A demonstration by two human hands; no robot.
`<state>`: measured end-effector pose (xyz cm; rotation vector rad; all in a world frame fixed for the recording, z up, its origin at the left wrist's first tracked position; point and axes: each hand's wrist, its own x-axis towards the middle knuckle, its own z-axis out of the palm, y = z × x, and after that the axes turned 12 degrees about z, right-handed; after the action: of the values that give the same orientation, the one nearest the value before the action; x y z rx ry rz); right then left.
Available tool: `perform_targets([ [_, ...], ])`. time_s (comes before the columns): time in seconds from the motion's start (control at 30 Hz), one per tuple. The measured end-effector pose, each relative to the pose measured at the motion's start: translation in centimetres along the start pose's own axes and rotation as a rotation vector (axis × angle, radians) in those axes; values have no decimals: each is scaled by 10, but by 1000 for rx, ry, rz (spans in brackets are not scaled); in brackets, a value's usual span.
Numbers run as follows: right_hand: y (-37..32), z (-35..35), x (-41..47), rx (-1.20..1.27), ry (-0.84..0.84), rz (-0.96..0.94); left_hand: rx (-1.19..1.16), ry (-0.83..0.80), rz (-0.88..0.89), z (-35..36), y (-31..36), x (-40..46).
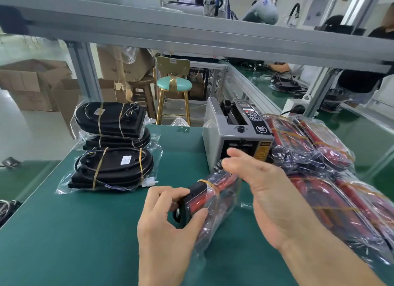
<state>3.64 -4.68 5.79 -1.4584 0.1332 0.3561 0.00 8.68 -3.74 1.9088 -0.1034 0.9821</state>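
Note:
A red and black part in a clear plastic bag [211, 200], bound with yellow rubber bands, lies tilted on the green mat [85, 232]. My left hand [168, 223] grips its near black end, thumb on one side and fingers curled over the other. Just above the bag's far end hovers my right hand [264, 191], fingers straight and relaxed, in front of the grey tape dispenser [236, 136]. Whether its fingertips touch the bag I cannot tell.
Three bagged black parts [113, 144] are stacked at the left of the mat. Several bagged red parts [319, 157] are heaped at the right. Beyond the table stand a teal stool [174, 85] and cardboard boxes [34, 83]. An aluminium beam [191, 36] crosses overhead.

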Motion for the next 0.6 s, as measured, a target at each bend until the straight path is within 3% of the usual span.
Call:
perform_targets([
  [0.6, 47, 21, -1, -206, 192, -120, 3, 28, -14, 3, 11, -13],
])
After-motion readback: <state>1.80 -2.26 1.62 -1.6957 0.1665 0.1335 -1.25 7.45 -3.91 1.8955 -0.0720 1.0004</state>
